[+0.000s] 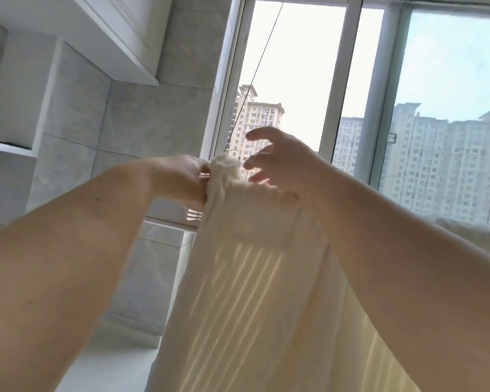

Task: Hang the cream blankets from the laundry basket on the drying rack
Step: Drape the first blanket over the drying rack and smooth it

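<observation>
Grey tiled wall (77, 131) off past my left hand, big window (351, 80) straight ahead with apartment towers (436, 165) outside, pretty bright out there. White shelf (9, 148) way over on the far side of my left arm with something small sitting on it, can't make out what.

So both arms are up in front of me. My left hand (181, 176) is clamped onto the bunched top corner of the cream blanket (252, 292), fingers curled round the wad of fabric right where it humps up. There's a bit of thin metal (204, 176) showing at my fingertips, too blurry to say what it is exactly. My right hand (280, 159) is just on the other side of that bunch, fingers spread and relaxed, not gripping anything, hovering right beside the top edge of the cloth; can't tell if the lower fingers are brushing it.

The blanket hangs straight down from between my two hands, falling below my wrists and out the bottom of view, ribbed texture with sunlight glowing through it in stripes. More cream fabric (470, 230) shows behind my right forearm, further over by the window.

A thin dark cord (255, 72) runs diagonally up from above my hands toward the top of the window
</observation>
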### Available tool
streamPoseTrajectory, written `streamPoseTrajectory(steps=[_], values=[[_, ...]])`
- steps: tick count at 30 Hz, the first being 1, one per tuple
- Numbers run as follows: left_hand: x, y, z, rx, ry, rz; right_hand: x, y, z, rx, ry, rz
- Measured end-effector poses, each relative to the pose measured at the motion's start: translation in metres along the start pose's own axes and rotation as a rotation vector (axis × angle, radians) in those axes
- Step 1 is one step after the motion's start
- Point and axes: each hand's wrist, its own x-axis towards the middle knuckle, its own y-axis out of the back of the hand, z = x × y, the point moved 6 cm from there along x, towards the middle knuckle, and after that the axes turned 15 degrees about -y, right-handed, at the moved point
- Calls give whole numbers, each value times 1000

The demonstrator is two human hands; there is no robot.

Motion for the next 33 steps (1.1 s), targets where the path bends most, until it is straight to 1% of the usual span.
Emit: streamPoseTrajectory(steps=[1,2,3,4,5,6,9,11,12,14,15,16,18,19,20,21,23,24,26,27,30,32,33], values=[[-1,0,-1,-38,11,1,-1,9,5,-85,-18,62],[-2,-1,1,-67,10,-5,-1,14,10,-281,-25,99],[-3,-2,4,-97,1,-11,-1,14,15,-504,-21,100],[-3,-3,5,-108,-1,-18,-2,10,19,-686,-17,67],[-2,-4,5,-113,3,-15,-3,6,21,-795,-10,46],[-2,-4,5,-101,10,-8,-3,4,21,-821,6,41],[-2,-5,2,-110,40,7,3,10,14,-729,49,138],[-1,-6,0,-101,44,2,9,17,8,-639,61,247],[0,-6,0,-83,47,-2,11,22,2,-513,71,341],[2,-7,1,-42,51,-1,7,32,-11,-181,97,516],[4,-7,2,-8,40,-11,7,30,-16,-108,99,522],[5,-8,4,36,18,-33,11,20,-19,-174,85,448],[5,-8,2,41,1,-35,15,-8,-11,-454,-40,165],[4,-7,-1,-13,18,-19,11,-15,-6,-574,-85,101],[3,-5,-4,-43,34,-3,8,-15,-4,-640,-81,86],[2,-5,-6,-63,35,1,6,-13,-6,-639,-52,98],[3,-6,-7,-60,19,-11,-1,-8,-11,-538,31,148],[4,-7,-6,-63,12,-15,-4,-9,-12,-509,51,130],[5,-8,-3,-78,9,-12,-6,-19,-9,-632,69,48],[5,-8,-4,-76,13,-7,-6,-20,-7,-694,67,37],[6,-9,-4,-80,20,-5,1,0,4,-794,-25,85],[6,-9,-4,-82,18,-10,4,15,16,-938,-153,164],[6,-9,-4,-86,11,-8,6,21,22,-960,-201,201]])
